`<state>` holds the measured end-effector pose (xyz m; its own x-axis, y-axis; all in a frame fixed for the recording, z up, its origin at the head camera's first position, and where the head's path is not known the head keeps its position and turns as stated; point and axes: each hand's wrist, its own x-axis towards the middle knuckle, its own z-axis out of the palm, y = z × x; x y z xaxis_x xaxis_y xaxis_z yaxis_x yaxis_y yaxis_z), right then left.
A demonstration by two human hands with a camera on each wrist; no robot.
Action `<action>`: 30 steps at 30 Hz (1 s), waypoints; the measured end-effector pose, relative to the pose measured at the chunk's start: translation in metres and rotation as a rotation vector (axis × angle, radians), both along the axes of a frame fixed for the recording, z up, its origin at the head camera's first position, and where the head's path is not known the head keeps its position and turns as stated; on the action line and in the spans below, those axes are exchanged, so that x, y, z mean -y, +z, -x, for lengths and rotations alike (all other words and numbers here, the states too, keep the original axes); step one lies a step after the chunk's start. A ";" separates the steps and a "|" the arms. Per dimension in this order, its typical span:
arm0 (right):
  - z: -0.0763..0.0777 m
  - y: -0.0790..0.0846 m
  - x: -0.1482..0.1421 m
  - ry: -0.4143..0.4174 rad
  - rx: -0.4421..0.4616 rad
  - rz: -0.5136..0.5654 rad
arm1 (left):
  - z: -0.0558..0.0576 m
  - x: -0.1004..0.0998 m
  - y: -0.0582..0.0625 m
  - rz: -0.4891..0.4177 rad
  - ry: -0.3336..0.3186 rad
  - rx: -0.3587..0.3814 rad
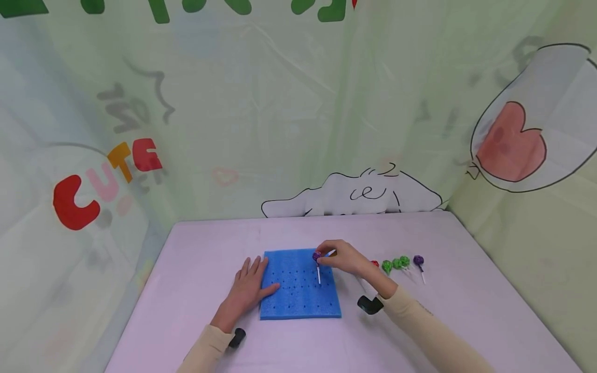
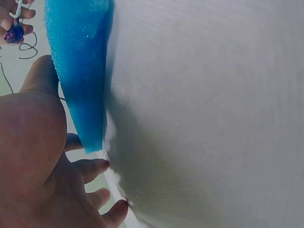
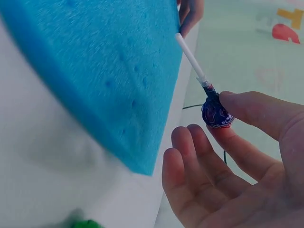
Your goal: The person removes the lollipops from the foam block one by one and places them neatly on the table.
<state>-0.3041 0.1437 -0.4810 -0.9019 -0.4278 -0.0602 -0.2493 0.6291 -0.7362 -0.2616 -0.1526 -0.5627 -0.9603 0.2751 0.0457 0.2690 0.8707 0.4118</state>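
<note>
A blue foam board (image 1: 298, 305) dotted with small holes lies on the table. Along its left edge rests my left hand (image 1: 249, 287), fingers extended on the tabletop and thumb reaching over the board's surface. Over the far right part of the board, my right hand (image 1: 342, 257) pinches a purple-wrapped lollipop (image 3: 216, 113) by its candy head, between thumb and index finger. The white stick (image 1: 319, 274) points down toward the holes. In the right wrist view, the other fingers (image 3: 183, 147) curve loosely below the candy.
Right of the board lie a red lollipop (image 1: 374, 263), several green lollipops (image 1: 386, 267) and another purple lollipop (image 1: 418, 260), partly behind my right forearm. A pale cloth covers the table (image 1: 210, 248). Printed curtains (image 1: 280, 129) hang around its back and sides.
</note>
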 end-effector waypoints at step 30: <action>0.000 0.013 -0.073 -0.033 -0.025 -0.078 | -0.001 0.000 -0.003 -0.005 0.010 -0.004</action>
